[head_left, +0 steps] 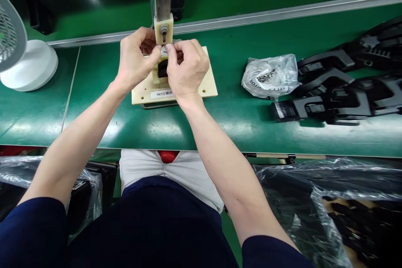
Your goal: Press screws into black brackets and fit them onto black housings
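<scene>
A press with a cream-coloured head block [163, 30] stands over a cream base plate [209, 79] on the green bench. Between block and plate, a black part [162, 68] sits in the fixture. My left hand [135, 56] reaches in from the left, thumb and forefinger pinched just below the block. From the other side my right hand [188, 65] meets it, its fingers curled and thumb and forefinger pinched too. A small pale, shiny piece [163, 52] shows between the fingertips. Its kind and which hand grips it are hard to make out.
A white fan base [29, 65] stands at the left. To the right lie a clear plastic bag [270, 76] with printing and several black-and-grey jointed parts [339, 92]. Plastic-lined boxes of black parts [361, 226] flank my lap below the bench edge.
</scene>
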### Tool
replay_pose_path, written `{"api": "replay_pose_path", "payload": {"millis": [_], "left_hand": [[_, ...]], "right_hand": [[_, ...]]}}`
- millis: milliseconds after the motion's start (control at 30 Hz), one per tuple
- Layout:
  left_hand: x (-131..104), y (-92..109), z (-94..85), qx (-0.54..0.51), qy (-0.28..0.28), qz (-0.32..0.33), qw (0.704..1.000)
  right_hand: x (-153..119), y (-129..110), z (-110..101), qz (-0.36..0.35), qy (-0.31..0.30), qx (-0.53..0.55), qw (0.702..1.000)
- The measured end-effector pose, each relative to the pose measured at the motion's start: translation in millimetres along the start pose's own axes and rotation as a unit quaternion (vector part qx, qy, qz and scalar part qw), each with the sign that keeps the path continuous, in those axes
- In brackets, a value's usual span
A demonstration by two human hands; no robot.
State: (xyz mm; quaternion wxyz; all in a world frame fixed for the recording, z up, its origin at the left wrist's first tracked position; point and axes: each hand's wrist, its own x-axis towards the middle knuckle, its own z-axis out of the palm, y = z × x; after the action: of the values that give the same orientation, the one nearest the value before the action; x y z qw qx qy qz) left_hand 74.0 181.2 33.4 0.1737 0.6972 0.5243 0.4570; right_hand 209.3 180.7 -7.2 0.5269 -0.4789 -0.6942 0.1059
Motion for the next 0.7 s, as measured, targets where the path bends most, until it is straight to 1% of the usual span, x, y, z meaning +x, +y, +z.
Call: {"api": "replay_pose_path", "payload": {"millis": [67,133,200,233,300,333,400,433,500,567,600,633,667,700], "left_hand": [[0,-3,2.3,0.002,0.001,-0.005,1.000],[0,-4,4.9,0.006,0.007,-0.005,1.000],[-2,1,5.8,0.014,0.027,-0.001,1.000],[-3,6,5.3,0.022,0.036,-0.004,0.999],[-8,20,3.2,0.038,0.051,-0.013,0.998],[-10,26,2.6,0.046,0.044,-0.026,0.998],[-13,35,4.4,0.029,0.063,0.006,0.998],[-14,37,6.6,0.021,0.074,0.025,0.997],[-13,38,11.9,0.012,0.089,0.055,0.994],[-13,35,15.6,0.015,0.095,0.069,0.993],[-14,34,16.5,0.020,0.096,0.071,0.993],[-15,33,16.8,0.026,0.094,0.070,0.993],[-16,31,16.7,0.033,0.089,0.067,0.993],[-17,30,16.2,0.041,0.084,0.064,0.994]], "right_hand": [[-2,-3,-7,-0.001,0.000,-0.007,1.000],[-4,-6,-23,-0.009,0.011,-0.020,1.000],[-1,-9,-50,-0.017,0.037,-0.034,0.999],[4,-10,-66,-0.024,0.053,-0.040,0.998],[29,-13,-101,-0.043,0.093,-0.045,0.994],[50,-17,-118,-0.058,0.113,-0.044,0.991],[108,-33,-149,-0.098,0.141,-0.047,0.984],[143,-49,-161,-0.119,0.152,-0.057,0.980],[217,-94,-176,-0.155,0.166,-0.096,0.969],[287,-151,-177,-0.176,0.184,-0.125,0.959],[317,-179,-173,-0.175,0.178,-0.123,0.960],[342,-205,-169,-0.178,0.163,-0.104,0.965],[360,-228,-165,-0.164,0.131,-0.078,0.975],[372,-246,-161,-0.130,0.089,-0.063,0.986]]}}
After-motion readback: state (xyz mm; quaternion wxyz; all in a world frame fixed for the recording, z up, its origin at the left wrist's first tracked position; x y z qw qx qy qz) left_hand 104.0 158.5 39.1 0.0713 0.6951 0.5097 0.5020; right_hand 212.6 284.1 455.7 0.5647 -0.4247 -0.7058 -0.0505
